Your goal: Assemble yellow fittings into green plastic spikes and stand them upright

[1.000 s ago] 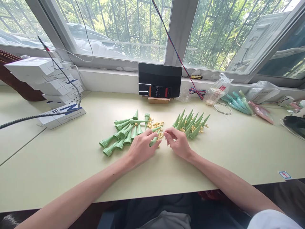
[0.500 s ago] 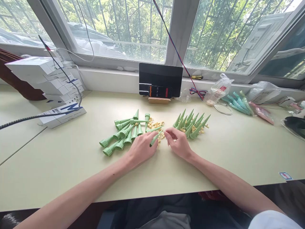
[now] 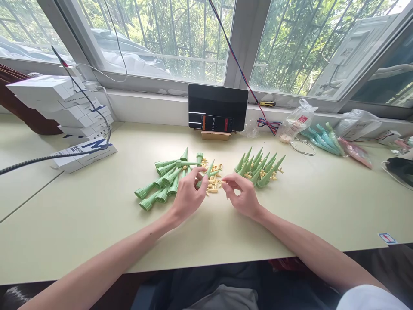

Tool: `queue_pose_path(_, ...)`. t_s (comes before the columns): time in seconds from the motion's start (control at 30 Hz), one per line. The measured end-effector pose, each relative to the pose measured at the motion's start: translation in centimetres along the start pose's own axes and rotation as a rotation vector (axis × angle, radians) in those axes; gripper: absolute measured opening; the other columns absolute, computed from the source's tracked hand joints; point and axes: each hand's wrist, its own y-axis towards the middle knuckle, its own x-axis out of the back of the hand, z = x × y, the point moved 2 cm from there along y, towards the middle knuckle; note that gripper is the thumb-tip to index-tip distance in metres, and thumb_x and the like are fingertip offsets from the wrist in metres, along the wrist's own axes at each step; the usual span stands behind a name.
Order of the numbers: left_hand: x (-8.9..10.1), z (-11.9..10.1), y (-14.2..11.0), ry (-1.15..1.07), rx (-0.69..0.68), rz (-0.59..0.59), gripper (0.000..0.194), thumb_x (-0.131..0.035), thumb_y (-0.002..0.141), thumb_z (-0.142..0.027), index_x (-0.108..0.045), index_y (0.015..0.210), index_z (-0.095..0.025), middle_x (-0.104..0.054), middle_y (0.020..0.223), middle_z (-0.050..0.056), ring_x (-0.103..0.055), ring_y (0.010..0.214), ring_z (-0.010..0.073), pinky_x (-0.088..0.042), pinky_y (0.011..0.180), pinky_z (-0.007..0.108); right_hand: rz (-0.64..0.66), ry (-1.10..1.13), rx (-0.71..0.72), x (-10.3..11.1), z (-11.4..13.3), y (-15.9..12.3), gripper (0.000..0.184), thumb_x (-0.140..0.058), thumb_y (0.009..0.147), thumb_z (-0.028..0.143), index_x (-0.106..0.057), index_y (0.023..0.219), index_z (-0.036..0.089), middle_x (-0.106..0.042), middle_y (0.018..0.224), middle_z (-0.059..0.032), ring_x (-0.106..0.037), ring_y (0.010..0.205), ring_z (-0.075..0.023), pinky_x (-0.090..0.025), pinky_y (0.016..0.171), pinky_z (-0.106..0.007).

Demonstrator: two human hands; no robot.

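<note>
On the pale yellow-green tabletop (image 3: 193,243), your left hand (image 3: 189,194) grips a tapered green plastic cone (image 3: 209,168), its tip slanting upward, beside scattered small yellow plastic pieces (image 3: 213,190). Your right hand (image 3: 243,196) has thumb and forefinger drawn together near those pieces; I cannot tell whether they pinch one. Left of your hands lies a heap of green cones (image 3: 167,178); beyond your right hand, a cluster of similar cones (image 3: 265,178) stands tips up.

Fittings (image 3: 213,190) between two cone clusters (image 3: 267,177)

Prob. an office/workrm: long desk (image 3: 206,241) under windows (image 3: 180,34), stacked boxes (image 3: 41,90), propped phone (image 3: 221,124) w/ timer.
</note>
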Motion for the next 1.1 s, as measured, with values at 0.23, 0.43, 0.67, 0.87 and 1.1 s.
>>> queue_pose_path(0.23,-0.2,0.2,-0.1,0.017,-0.008,0.008,0.02,-0.051,0.092,-0.033,-0.057,0.107,-0.021,-0.052,0.071,-0.004,-0.046,0.047,0.0078,-0.036,0.046,0.022,0.051,0.006,0.027,-0.2,0.2,0.1,0.011,-0.058,0.095,0.031,-0.062,0.096,0.021,-0.063,0.084,-0.0029,-0.058,0.056,-0.0099,-0.052,0.054,-0.026)
queue_pose_path(0.43,-0.5,0.5,-0.3,0.01,-0.022,0.022,0.024,-0.052,0.093,-0.036,-0.057,0.11,-0.021,-0.054,0.073,-0.003,-0.049,0.05,0.0083,-0.037,0.046,0.021,0.042,-0.064,0.038,-0.2,0.3,0.2,0.014,-0.058,0.095,0.033,-0.063,0.093,0.02,-0.065,0.085,-0.0032,-0.058,0.055,-0.0097,-0.052,0.057,-0.026)
queue_pose_path(0.67,-0.9,0.7,-0.3,-0.113,-0.018,0.101,0.031,-0.057,0.091,-0.042,-0.061,0.109,-0.017,-0.061,0.091,0.006,-0.062,0.073,0.0162,-0.054,0.056,0.027,0.004,-0.089,0.0,-0.1,-0.2,0.3,0.016,-0.058,0.095,0.036,-0.064,0.092,0.021,-0.065,0.087,-0.004,-0.059,0.059,-0.0114,-0.053,0.059,-0.027)
queue_pose_path(0.87,-1.1,1.0,-0.4,-0.176,-0.045,0.188,0.024,-0.056,0.092,-0.04,-0.065,0.099,-0.019,-0.059,0.092,0.007,-0.062,0.079,0.0169,-0.056,0.061,0.028,0.053,-0.016,-0.013,0.0,-0.4,0.3,0.014,-0.058,0.095,0.032,-0.067,0.097,0.021,-0.063,0.09,-0.0035,-0.057,0.056,-0.0092,-0.053,0.056,-0.026)
queue_pose_path(1.1,-1.1,1.0,-0.5,-0.149,-0.106,0.24,0.018,-0.055,0.094,-0.033,-0.066,0.095,-0.018,-0.059,0.093,0.006,-0.054,0.071,0.0121,-0.05,0.055,0.022,0.094,0.066,-0.054,0.0,-0.9,0.1,0.013,-0.059,0.095,0.031,-0.067,0.099,0.022,-0.061,0.09,-0.003,-0.055,0.054,-0.0083,-0.051,0.055,-0.026)
